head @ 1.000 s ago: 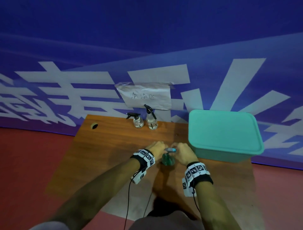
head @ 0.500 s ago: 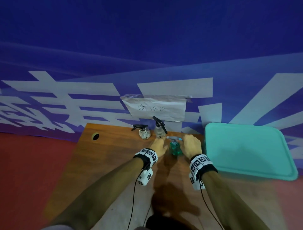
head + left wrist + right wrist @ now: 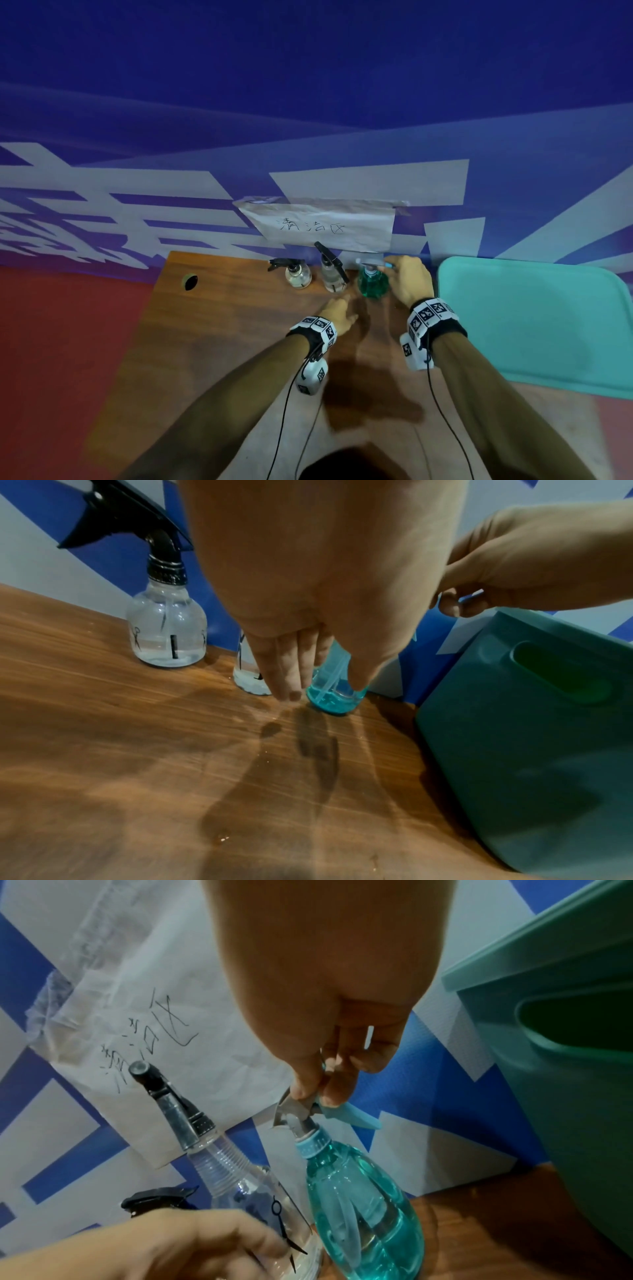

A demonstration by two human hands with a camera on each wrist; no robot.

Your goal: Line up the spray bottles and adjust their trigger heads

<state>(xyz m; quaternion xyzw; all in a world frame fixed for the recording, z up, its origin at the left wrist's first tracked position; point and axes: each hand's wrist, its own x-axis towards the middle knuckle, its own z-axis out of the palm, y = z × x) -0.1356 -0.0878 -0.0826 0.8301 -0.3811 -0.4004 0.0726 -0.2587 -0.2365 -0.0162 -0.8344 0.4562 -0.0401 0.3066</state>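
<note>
A teal spray bottle (image 3: 372, 284) stands at the back of the wooden table (image 3: 222, 325), just right of two clear spray bottles with black heads (image 3: 297, 277) (image 3: 332, 274). My right hand (image 3: 394, 270) pinches its light-blue spray head (image 3: 342, 1112) between thumb and fingers (image 3: 304, 1088). My left hand (image 3: 342, 301) hovers in front of the bottles with straight fingers (image 3: 291, 674) pointing down at the tabletop and holds nothing. In the left wrist view the teal bottle (image 3: 334, 693) is partly hidden behind that hand.
A teal lidded bin (image 3: 534, 325) fills the table's right side, close to my right wrist. A handwritten paper sign (image 3: 325, 224) hangs on the blue banner wall behind the bottles. A cable hole (image 3: 190, 281) sits at the table's back left.
The teal bottle has moved from the table's middle to the back, beside the clear bottles. My left hand has come off it and drawn back; my right hand still holds the spray head.
</note>
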